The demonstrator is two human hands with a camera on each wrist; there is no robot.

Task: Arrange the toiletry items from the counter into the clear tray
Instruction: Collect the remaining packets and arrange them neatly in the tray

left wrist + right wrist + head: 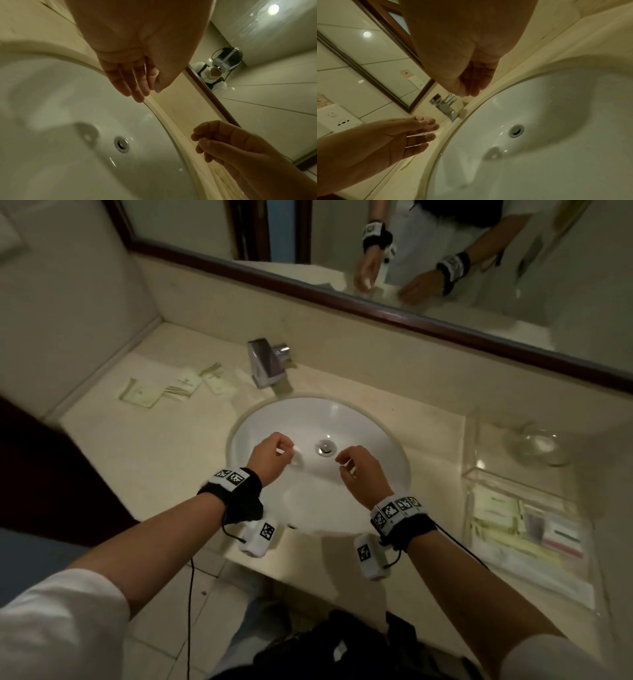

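Note:
Several pale green toiletry packets [171, 386] lie scattered on the counter at the far left, beside the faucet. The clear tray [479, 474] stands on the counter at the right, with packets [503, 508] inside it. My left hand [277, 448] [137, 86] hovers over the left half of the white sink [383, 440], fingers loosely curled, holding nothing. My right hand [346, 462] [471, 86] hangs over the sink just right of the drain [324, 447], fingers also loosely curled and empty. Both hands are well away from the packets and the tray.
A chrome faucet [265, 364] stands behind the sink. A clear glass bowl [541, 445] sits in the tray's far compartment. A wood-framed mirror [342, 289] runs along the back wall. A dark bag [342, 645] hangs below the counter's front edge.

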